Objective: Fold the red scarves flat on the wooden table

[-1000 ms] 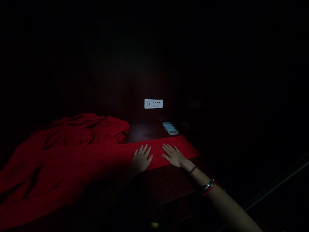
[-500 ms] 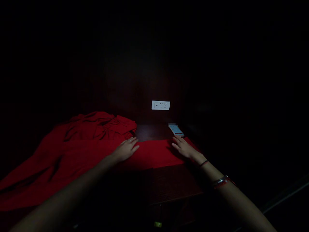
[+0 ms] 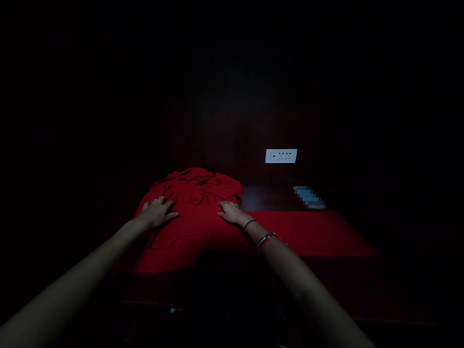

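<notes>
A red cloth [image 3: 290, 229] lies across a dark wooden tabletop, flat on the right and bunched into folds at the back left. On its left part rests my left hand [image 3: 158, 212], fingers spread on the fabric. My right hand [image 3: 231, 211] touches the cloth near its middle, just in front of the crumpled heap, with thumb and fingers apart. Neither hand visibly grips the fabric. Bracelets circle my right wrist, and a ring shows on a left finger.
Behind the cloth, a phone [image 3: 309, 197] lies on the tabletop [image 3: 264, 198] at the right; its screen is blurred out. A white power socket [image 3: 281, 155] is set in the dark wall. Most of the surroundings are too dark to make out.
My view has turned left. Both hands have moved left along the cloth, the right hand leaving its right end near the phone. The cloth's left part now looks drawn in closer.
</notes>
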Tool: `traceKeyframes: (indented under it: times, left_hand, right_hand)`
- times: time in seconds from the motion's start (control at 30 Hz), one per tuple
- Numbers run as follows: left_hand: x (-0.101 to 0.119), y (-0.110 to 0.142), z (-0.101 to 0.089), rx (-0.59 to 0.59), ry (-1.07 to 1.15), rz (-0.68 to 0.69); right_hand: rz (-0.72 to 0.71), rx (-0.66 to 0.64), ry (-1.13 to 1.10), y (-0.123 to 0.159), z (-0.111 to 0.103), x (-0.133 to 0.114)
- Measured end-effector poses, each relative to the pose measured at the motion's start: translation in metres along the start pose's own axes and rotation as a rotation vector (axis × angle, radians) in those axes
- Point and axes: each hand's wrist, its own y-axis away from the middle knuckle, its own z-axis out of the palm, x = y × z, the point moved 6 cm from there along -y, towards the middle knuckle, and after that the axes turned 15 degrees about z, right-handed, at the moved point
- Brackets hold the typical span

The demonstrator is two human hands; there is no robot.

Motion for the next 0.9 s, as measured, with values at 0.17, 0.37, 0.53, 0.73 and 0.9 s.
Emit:
traceKeyframes:
  times: [0.17,0.37,0.53,0.73,0.9]
  left_hand:
    - [0.000,-0.011,-0.012,-0.041,0.101,0.013]
    - [0.008,-0.002,-0.045,-0.088,0.577,0.176]
    - [0.012,0.014,-0.047,-0.245,0.926,0.165]
    - [0.032,0.003,-0.090,0.150,1.394,0.124]
    - [0.100,-0.037,-0.110,0.095,1.391,0.323]
  right_hand:
    - [0.011,-0.031,-0.076,-0.010,-0.012,0.004]
    - [-0.039,-0.140,-0.340,0.000,-0.044,0.022]
    - [-0.048,-0.378,-0.933,0.018,-0.074,0.044]
    - [0.001,-0.535,-1.256,0.050,-0.117,0.072]
    - [0.090,-0.271,-1.208,0.073,-0.169,0.134]
